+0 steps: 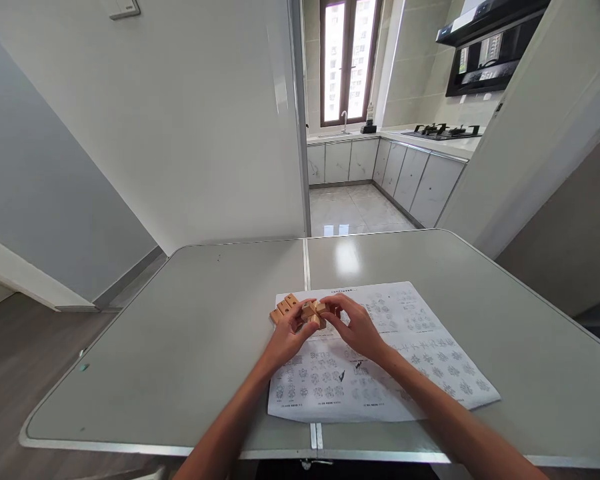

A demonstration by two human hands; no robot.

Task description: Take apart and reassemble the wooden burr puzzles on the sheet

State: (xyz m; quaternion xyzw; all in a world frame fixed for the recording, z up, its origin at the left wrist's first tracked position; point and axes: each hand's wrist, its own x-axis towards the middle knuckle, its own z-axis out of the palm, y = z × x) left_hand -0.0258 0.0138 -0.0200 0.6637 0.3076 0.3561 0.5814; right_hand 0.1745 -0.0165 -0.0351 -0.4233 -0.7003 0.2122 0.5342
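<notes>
The small light-wood notched block cluster [314, 313] is pinched by the closed fingers of the left hand [286, 337] and right hand [356, 328], just above the printed white paper sheet [420, 347]. Uneven pressure may spring blocks loose.

Grey table [180, 333], printed diagram sheet [420, 347] (ink ticks), wooden blocks [284, 308] on its corner

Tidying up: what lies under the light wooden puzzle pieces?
A white printed diagram sheet on the grey folding table. The left hand, right hand and light wooden puzzle pieces hide the diagrams directly beneath.
</notes>
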